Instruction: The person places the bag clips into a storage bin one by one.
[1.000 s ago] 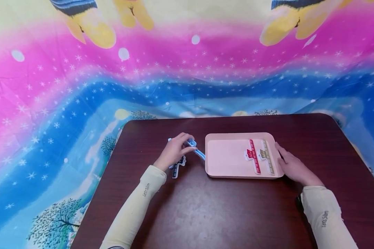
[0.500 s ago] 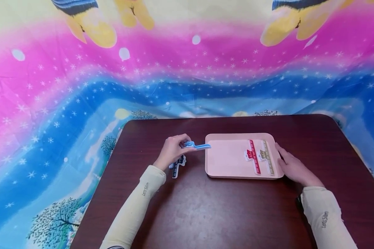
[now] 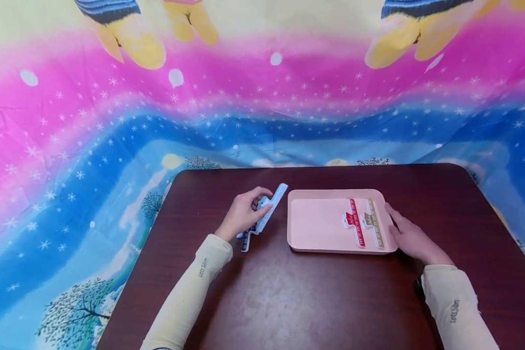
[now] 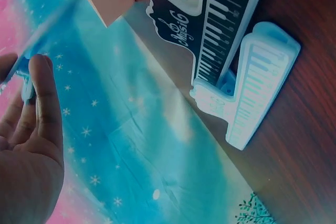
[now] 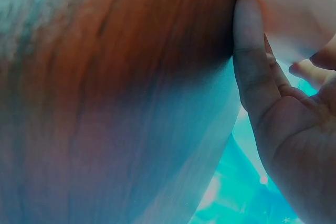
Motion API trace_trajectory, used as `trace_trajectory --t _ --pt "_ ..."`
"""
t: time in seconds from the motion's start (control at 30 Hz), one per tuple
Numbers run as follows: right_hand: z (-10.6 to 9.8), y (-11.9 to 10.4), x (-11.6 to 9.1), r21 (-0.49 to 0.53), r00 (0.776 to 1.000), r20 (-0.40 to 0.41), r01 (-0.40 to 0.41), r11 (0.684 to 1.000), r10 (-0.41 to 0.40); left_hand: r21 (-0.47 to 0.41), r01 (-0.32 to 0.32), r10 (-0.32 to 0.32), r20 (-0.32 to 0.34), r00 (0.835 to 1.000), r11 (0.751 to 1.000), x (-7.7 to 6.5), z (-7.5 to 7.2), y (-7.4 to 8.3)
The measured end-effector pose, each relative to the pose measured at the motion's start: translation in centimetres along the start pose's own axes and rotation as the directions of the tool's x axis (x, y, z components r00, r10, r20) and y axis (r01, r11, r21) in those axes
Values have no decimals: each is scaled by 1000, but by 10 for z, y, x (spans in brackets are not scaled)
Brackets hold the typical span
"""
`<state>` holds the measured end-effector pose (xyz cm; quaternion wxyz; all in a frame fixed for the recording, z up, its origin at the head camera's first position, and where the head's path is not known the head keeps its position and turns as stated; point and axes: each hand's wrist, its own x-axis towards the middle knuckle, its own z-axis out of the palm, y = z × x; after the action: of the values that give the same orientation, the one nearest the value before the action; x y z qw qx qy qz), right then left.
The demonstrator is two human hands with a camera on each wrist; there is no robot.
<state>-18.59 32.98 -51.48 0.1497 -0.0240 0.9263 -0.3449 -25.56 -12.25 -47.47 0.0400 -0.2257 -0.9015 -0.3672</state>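
My left hand (image 3: 241, 215) pinches a light blue piano-keyboard clip (image 3: 279, 195) between thumb and fingers, left of the pink tray (image 3: 312, 221). In the left wrist view the held clip (image 4: 50, 24) is seen almost edge-on and blurred. Below that hand lie a black music clip (image 4: 226, 24) and a pale blue one (image 4: 262, 80) on the table, touching or overlapping. From the head, the left hand partly covers them. Inside the tray, a red clip (image 3: 357, 226) and a gold clip (image 3: 378, 234) lie side by side. My right hand (image 3: 415, 238) rests straight fingers against the tray's right side.
The dark wooden table (image 3: 288, 301) has rounded far corners. Behind it hangs a colourful printed cloth (image 3: 262, 97) with snowflakes. The tray's left part shows bare pink floor beside the two clips.
The light blue clip has turned in my left hand, from pointing down right, through level over the tray's edge, to slanting up right with its keyboard face showing. My right hand stays at the tray.
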Motion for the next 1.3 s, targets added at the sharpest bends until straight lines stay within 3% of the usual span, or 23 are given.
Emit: trace_trajectory --t 0.27,0.47,0.6,0.83,1.1,1.3 --pt "-1 1 0 11 1000 -3 3 1000 -3 -110 -66 61 -52 997 992 1 0 -3" --pt "0 3 0 -2 1000 -5 21 1000 -21 -208 -56 47 -48 998 976 -1 4 -7" --pt "-1 3 0 -2 1000 -2 17 1000 -17 -213 -57 47 -51 998 975 0 6 -8" --pt "-1 2 0 -3 1000 -7 22 1000 -22 -204 9 -19 -45 999 979 0 4 -8" --pt "-2 4 -1 0 1000 -4 22 1000 -22 -266 -6 -10 -58 998 964 2 6 -10" --pt "-2 4 0 8 1000 8 16 1000 -16 -308 26 -41 -44 998 951 3 9 -9"
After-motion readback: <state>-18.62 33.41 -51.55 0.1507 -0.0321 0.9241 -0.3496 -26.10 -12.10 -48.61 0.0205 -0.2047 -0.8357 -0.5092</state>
